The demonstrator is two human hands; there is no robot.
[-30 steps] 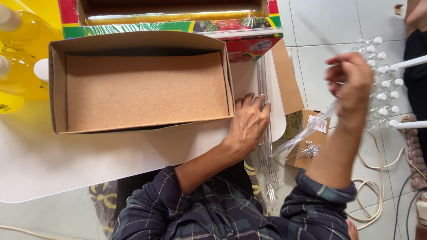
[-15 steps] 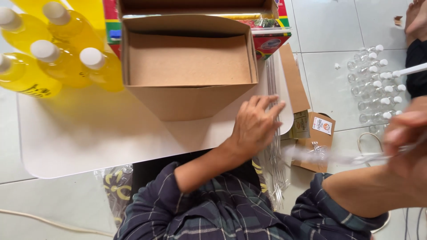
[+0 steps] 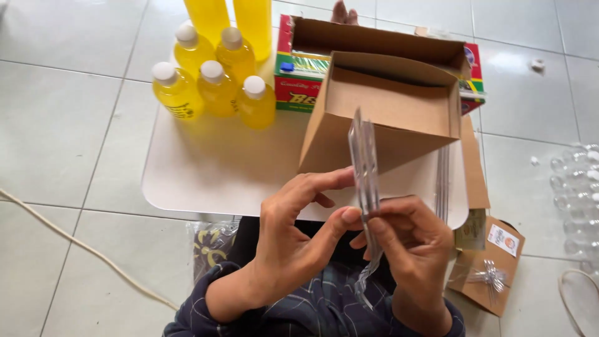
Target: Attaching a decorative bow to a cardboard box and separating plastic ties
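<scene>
so the flat clear plastic strip [image 3: 364, 168] stands pretty much upright over the near edge of the white table [image 3: 206, 181], pinched low down by both the left hand [image 3: 299, 231] and right hand [image 3: 409, 240], brown cardboard box [image 3: 390, 118] just behind it.

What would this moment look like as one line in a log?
left hand: pinching clear plastic strip | right hand: gripping same strip, upright | behind: open cardboard box on white board | yellow bottles: far left
</scene>
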